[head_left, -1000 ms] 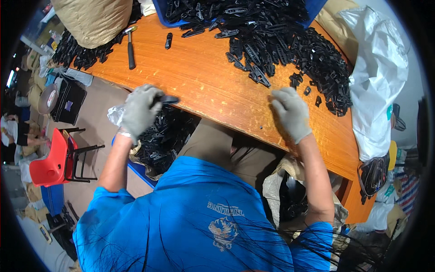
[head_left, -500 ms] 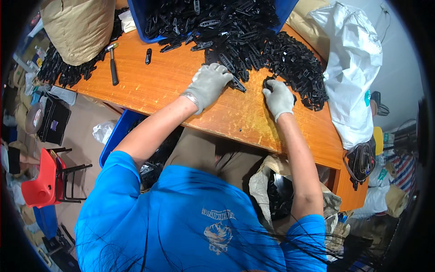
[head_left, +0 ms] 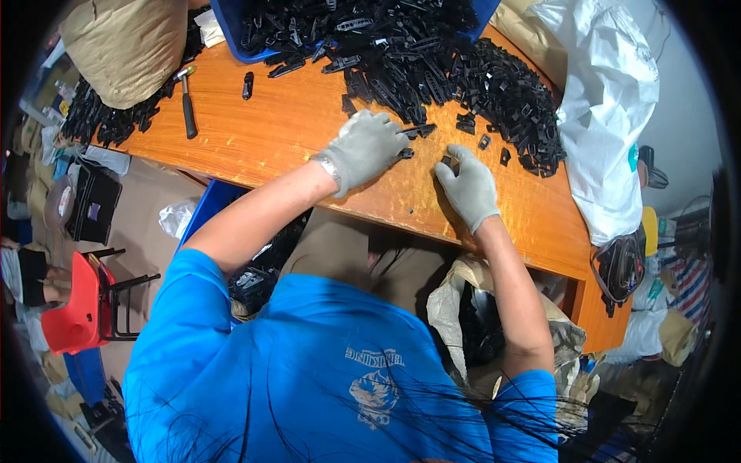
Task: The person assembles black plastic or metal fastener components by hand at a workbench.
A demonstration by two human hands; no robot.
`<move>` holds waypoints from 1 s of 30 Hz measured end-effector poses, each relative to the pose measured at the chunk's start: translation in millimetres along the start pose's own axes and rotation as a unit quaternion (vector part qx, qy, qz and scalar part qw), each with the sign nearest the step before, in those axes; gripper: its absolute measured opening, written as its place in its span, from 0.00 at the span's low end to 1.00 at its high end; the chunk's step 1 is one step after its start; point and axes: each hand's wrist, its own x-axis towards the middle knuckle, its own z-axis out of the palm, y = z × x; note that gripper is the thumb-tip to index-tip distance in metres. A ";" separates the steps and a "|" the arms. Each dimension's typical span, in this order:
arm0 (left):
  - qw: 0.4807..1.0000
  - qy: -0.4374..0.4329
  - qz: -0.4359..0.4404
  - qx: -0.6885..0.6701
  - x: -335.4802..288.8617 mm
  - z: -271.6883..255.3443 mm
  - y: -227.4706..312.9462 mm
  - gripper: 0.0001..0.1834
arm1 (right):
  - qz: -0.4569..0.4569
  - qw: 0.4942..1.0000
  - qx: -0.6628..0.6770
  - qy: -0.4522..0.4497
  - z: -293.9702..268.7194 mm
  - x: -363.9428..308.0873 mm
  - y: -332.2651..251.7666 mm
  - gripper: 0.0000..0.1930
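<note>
My left hand (head_left: 361, 153), in a grey glove, is closed over a long black plastic part (head_left: 422, 130) whose end sticks out past the fingertips. A small dark piece (head_left: 407, 153) shows beside those fingers. To its right, my right hand (head_left: 469, 187), gloved the same way, has its thumb and curled fingers around a small black plastic piece (head_left: 448, 161), mostly hidden. Beyond both hands lies a heap of long black parts (head_left: 401, 85), spilling from a blue bin (head_left: 231, 31). Smaller black pieces (head_left: 525, 108) are piled at the right, a few loose near my right hand.
A hammer (head_left: 188, 104) and a single black part (head_left: 248, 86) lie on the wooden table (head_left: 285, 116) at the left. A brown paper sack (head_left: 123, 54) stands at the back left, a white sack (head_left: 606, 116) at the right. An open sack (head_left: 448, 309) sits below the table edge.
My right hand has drawn back from the small-piece pile toward me and slightly left. My left hand has shifted a little right, and the long part by its fingers now points more sideways.
</note>
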 end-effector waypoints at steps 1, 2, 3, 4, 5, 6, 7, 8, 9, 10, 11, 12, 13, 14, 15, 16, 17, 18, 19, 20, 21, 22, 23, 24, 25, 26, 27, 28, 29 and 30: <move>0.999 -0.026 -0.024 -0.024 -5.5 -3.7 4.2 0.10 | -0.009 0.999 0.040 -0.008 1.1 -3.0 -0.2 0.24; 0.999 -0.029 -0.022 -0.026 -9.8 -7.2 7.5 0.10 | -0.028 0.999 0.022 0.001 3.0 -3.4 4.8 0.23; 0.998 -0.023 -0.039 -0.051 -13.7 -10.2 10.2 0.10 | -0.024 0.999 0.023 -0.001 0.3 -3.4 11.7 0.23; 0.996 -0.017 -0.055 -0.075 -17.5 -13.5 12.8 0.10 | -0.065 0.998 0.007 0.019 -3.9 -3.3 19.0 0.21; 0.995 -0.019 -0.058 -0.075 -22.1 -18.0 14.0 0.10 | -0.109 0.993 -0.008 0.036 -8.7 -1.9 16.2 0.19; 0.992 -0.025 -0.091 -0.083 -26.5 -22.8 15.3 0.11 | -0.130 0.989 -0.054 0.040 -13.7 -4.0 13.2 0.15; 0.987 -0.030 -0.125 -0.091 -31.3 -24.9 16.0 0.11 | -0.130 0.989 -0.053 0.038 -16.9 -5.1 9.4 0.15; 0.987 -0.031 -0.126 -0.091 -38.1 -24.8 16.5 0.11 | -0.177 0.983 -0.053 0.016 -19.6 -6.7 6.0 0.15; 0.984 0.004 -0.139 -0.110 -45.5 -23.5 16.2 0.10 | -0.224 0.973 -0.052 -0.005 -21.1 -7.3 3.3 0.15; 0.979 0.039 -0.153 -0.128 -51.0 -21.3 15.2 0.10 | -0.225 0.973 -0.052 -0.007 -21.9 -7.0 0.9 0.15; 0.979 0.038 -0.154 -0.128 -55.0 -16.7 14.1 0.10 | -0.229 0.970 -0.069 -0.039 -22.6 -7.3 -1.5 0.14; 0.978 0.042 -0.159 -0.132 -58.7 -11.6 13.2 0.09 | -0.232 0.966 -0.086 -0.072 -22.2 -7.2 -3.1 0.14; 0.976 0.046 -0.164 -0.135 -62.0 -7.5 12.1 0.09 | -0.233 0.966 -0.086 -0.073 -19.7 -4.9 -1.2 0.14; 0.976 0.046 -0.167 -0.135 -62.3 -7.6 12.3 0.09 | -0.207 0.967 -0.114 -0.090 -16.9 -0.5 1.3 0.13; 0.977 0.041 -0.164 -0.133 -61.4 -7.9 13.5 0.08 | -0.181 0.967 -0.143 -0.107 -13.8 2.4 3.3 0.11; 0.977 0.035 -0.162 -0.131 -60.6 -7.8 14.6 0.08 | -0.182 0.967 -0.143 -0.109 -10.4 3.0 5.5 0.11; 0.977 0.035 -0.166 -0.130 -61.3 -7.0 14.8 0.08 | -0.190 0.971 -0.116 -0.091 -8.3 3.3 2.7 0.10; 0.977 0.045 -0.164 -0.130 -62.0 -6.1 15.2 0.08 | -0.198 0.973 -0.088 -0.074 -6.4 4.2 0.1 0.08; 0.976 0.056 -0.162 -0.131 -62.8 -5.2 15.1 0.08 | -0.200 0.973 -0.088 -0.077 -3.1 5.5 -3.3 0.08; 0.976 0.055 -0.165 -0.131 -62.9 -5.5 14.9 0.08 | -0.212 0.975 -0.041 -0.058 -1.2 5.3 -13.9 0.08; 0.976 0.050 -0.166 -0.131 -63.0 -6.8 14.6 0.08 | -0.222 0.974 0.006 -0.040 2.4 5.1 -22.6 0.09; 0.976 0.045 -0.167 -0.130 -63.4 -6.9 14.3 0.08 | -0.224 0.974 0.007 -0.042 11.5 4.5 -26.2 0.09; 0.976 0.045 -0.168 -0.130 -62.9 -6.1 14.2 0.08 | -0.233 0.972 0.033 -0.026 22.5 3.6 -27.7 0.09; 0.976 0.055 -0.162 -0.131 -62.8 -5.1 14.5 0.08 | -0.241 0.969 0.059 -0.010 29.7 3.8 -27.7 0.10; 0.977 0.065 -0.156 -0.132 -62.4 -4.0 14.5 0.08 | -0.241 0.969 0.060 -0.011 33.3 5.3 -25.5 0.10; 0.976 0.064 -0.158 -0.133 -61.7 -2.8 14.5 0.08 | -0.238 0.970 0.052 -0.005 35.4 6.6 -24.9 0.11; 0.977 0.057 -0.160 -0.132 -60.7 -2.1 14.6 0.08 | -0.233 0.971 0.044 0.002 36.8 7.9 -23.7 0.12; 0.977 0.051 -0.162 -0.131 -60.1 -1.6 14.2 0.08 | -0.226 0.973 0.039 -0.003 36.5 9.5 -21.4 0.10; 0.976 0.049 -0.165 -0.132 -60.9 -1.6 13.2 0.08 | -0.226 0.973 0.039 -0.006 33.3 10.9 -22.0 0.10; 0.976 0.045 -0.168 -0.134 -61.6 -2.1 12.1 0.08 | -0.229 0.972 0.028 -0.029 28.6 11.7 -23.3 0.10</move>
